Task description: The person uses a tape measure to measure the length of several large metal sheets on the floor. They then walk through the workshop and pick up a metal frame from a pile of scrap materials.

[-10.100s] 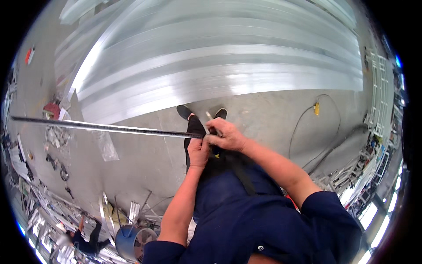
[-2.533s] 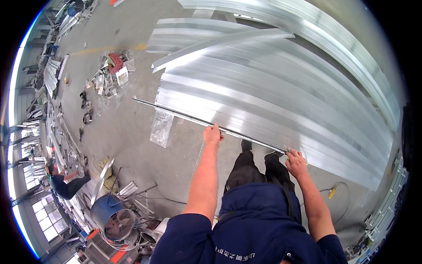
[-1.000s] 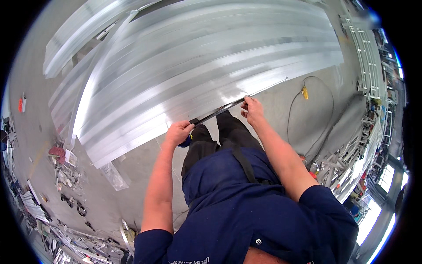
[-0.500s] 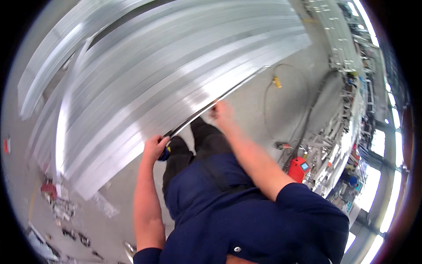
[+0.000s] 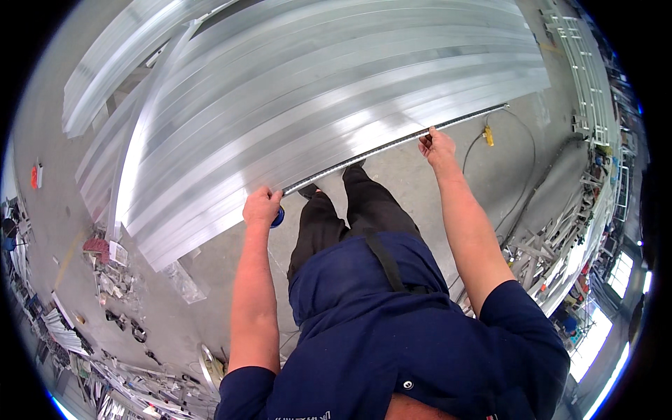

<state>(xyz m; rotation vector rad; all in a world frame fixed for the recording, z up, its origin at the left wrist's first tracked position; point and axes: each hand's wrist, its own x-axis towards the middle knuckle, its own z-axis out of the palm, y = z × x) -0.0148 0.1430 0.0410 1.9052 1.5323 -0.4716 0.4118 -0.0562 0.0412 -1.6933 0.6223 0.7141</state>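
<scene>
A long, thin dark strip [image 5: 383,148] with fine light marks runs along the near edge of a broad stack of silvery ribbed metal panels [image 5: 301,91]. Its exact kind I cannot make out. My left hand [image 5: 262,206] is closed at the strip's left end, by the panels' edge. Beside that hand shows a rounded blue thing [image 5: 278,218], mostly hidden by the fingers. Farther right, my right hand [image 5: 437,145] pinches the strip between thumb and fingers. Past this hand the strip extends toward the panels' right corner.
A narrow metal profile [image 5: 140,140] lies across the panels' left side. On the floor to the right are a yellow connector [image 5: 488,136] with a cable and a heap of metal offcuts [image 5: 539,245]. A pinkish-red bundle [image 5: 96,249] and scraps lie at the left.
My right hand has moved right along the strip, farther from my left hand. The view has shifted, and more of the strip shows beyond the right hand.
</scene>
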